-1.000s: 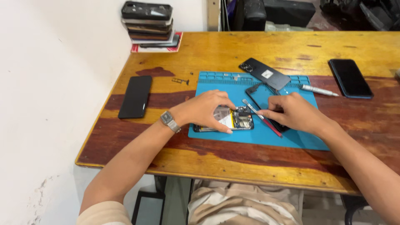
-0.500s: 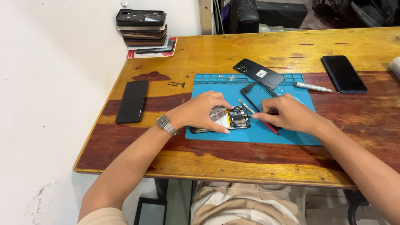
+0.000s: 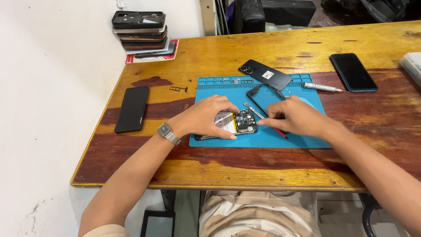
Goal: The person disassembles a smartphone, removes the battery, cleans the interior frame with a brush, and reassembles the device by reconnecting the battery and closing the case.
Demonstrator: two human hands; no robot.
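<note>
An opened phone point(image 3: 234, 123) with its battery and circuit board showing lies on a blue work mat point(image 3: 263, 136). My left hand point(image 3: 204, 117), with a metal wristwatch point(image 3: 168, 133), is curled over the phone's left part and holds it down. My right hand point(image 3: 296, 116) rests on the mat just right of the phone, fingertips at the phone's right edge, over a red-handled tool point(image 3: 278, 131). A thin metal pry tool point(image 3: 253, 109) lies beside the phone. Whether the right hand grips the red tool is unclear.
A black back cover point(image 3: 265, 74) and a dark frame point(image 3: 265, 97) lie at the mat's top. A silver screwdriver point(image 3: 322, 87), two black phones point(image 3: 132, 108) point(image 3: 353, 71), a SIM tray point(image 3: 177, 88) and a stack of phones point(image 3: 140, 31) sit on the wooden table point(image 3: 263, 171).
My right hand has drawn closer to the opened phone's right edge. The left hand stays on the phone. The view has shifted slightly.
</note>
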